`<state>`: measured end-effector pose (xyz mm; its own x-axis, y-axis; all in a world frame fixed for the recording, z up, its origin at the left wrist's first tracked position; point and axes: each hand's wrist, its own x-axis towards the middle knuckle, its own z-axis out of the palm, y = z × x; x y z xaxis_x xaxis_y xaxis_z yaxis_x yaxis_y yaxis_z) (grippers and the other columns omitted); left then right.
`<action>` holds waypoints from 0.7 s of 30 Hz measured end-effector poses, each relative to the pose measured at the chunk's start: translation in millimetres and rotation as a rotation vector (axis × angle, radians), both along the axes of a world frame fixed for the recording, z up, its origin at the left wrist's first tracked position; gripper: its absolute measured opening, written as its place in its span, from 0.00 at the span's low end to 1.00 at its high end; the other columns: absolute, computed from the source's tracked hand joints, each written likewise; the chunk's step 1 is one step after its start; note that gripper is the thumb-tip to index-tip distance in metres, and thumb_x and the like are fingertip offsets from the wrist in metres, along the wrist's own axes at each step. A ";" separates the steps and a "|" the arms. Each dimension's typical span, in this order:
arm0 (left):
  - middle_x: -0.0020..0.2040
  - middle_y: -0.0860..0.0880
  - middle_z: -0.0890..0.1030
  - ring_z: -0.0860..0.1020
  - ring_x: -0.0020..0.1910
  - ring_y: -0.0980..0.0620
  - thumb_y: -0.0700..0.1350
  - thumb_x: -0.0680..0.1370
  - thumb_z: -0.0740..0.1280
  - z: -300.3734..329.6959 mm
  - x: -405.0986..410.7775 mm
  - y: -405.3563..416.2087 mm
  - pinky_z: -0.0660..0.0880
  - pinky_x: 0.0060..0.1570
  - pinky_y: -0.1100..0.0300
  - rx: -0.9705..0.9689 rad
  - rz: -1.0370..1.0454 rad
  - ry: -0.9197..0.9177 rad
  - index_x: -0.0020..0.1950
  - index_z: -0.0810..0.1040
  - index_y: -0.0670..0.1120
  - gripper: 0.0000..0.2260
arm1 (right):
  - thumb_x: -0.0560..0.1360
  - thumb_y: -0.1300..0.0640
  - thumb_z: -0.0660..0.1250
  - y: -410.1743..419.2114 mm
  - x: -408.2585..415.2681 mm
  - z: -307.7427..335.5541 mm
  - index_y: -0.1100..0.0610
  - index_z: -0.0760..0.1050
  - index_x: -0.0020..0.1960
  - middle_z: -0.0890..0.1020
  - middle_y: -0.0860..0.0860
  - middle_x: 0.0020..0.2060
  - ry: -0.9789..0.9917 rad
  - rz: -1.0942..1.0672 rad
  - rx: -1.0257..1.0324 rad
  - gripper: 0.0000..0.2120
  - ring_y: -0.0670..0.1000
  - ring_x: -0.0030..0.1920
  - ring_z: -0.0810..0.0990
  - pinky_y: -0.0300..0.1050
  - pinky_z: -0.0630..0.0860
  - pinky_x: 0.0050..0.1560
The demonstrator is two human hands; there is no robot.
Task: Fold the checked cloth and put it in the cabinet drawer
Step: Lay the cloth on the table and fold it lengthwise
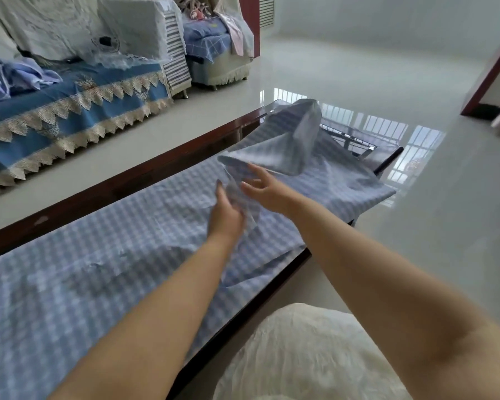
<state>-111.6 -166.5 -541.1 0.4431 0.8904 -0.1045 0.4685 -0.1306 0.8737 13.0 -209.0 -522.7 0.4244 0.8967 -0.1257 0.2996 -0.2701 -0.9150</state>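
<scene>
A large blue-and-white checked cloth (98, 269) lies spread over a long dark wooden table (122, 180). Its far end is lifted and folded back toward me, with a raised flap (289, 140) hanging in the air. My left hand (227, 215) grips a gathered edge of the cloth near the table's middle. My right hand (264, 187) reaches in just beyond it, fingers spread, touching the same lifted edge. No cabinet drawer is in view.
A sofa with a blue lace-trimmed cover (70, 105) stands across a strip of floor at the left, with crumpled clothes (15, 76) on it. A covered armchair (220, 44) stands behind. Glossy pale floor (387, 67) stretches right. White fabric (309, 356) sits below me.
</scene>
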 end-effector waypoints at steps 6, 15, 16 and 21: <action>0.73 0.42 0.65 0.67 0.68 0.39 0.34 0.77 0.59 -12.3 -9.7 65.0 0.69 0.62 0.46 0.073 0.168 0.342 0.78 0.45 0.48 0.35 | 0.78 0.49 0.62 -76.3 87.3 -59.3 0.51 0.68 0.69 0.70 0.51 0.69 -0.419 -0.392 -0.328 0.20 0.55 0.68 0.69 0.51 0.67 0.65; 0.69 0.47 0.70 0.70 0.65 0.43 0.61 0.79 0.53 -33.0 106.3 3.2 0.66 0.63 0.49 0.934 -0.833 0.732 0.69 0.67 0.49 0.24 | 0.73 0.53 0.63 -120.3 195.2 -107.9 0.50 0.53 0.76 0.69 0.54 0.66 0.481 -1.154 0.007 0.34 0.60 0.62 0.75 0.58 0.76 0.59; 0.72 0.48 0.66 0.67 0.68 0.43 0.63 0.79 0.52 -36.4 110.9 4.3 0.65 0.64 0.47 0.851 -0.851 0.822 0.72 0.63 0.51 0.26 | 0.73 0.56 0.65 -123.3 197.8 -106.8 0.52 0.55 0.75 0.72 0.54 0.61 0.620 -1.184 0.091 0.34 0.59 0.55 0.78 0.57 0.79 0.54; 0.75 0.49 0.63 0.62 0.72 0.46 0.57 0.81 0.51 -51.8 136.6 11.8 0.58 0.70 0.50 0.590 -0.859 0.675 0.75 0.60 0.51 0.23 | 0.74 0.66 0.68 -135.6 232.0 -84.2 0.65 0.74 0.61 0.81 0.57 0.50 0.802 -0.913 0.156 0.16 0.53 0.44 0.81 0.43 0.81 0.35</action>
<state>24.9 -154.7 -592.9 0.9189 0.3270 -0.2206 0.3700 -0.9085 0.1943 245.0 -344.6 -606.9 0.7568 0.3390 -0.5589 -0.6060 0.0436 -0.7943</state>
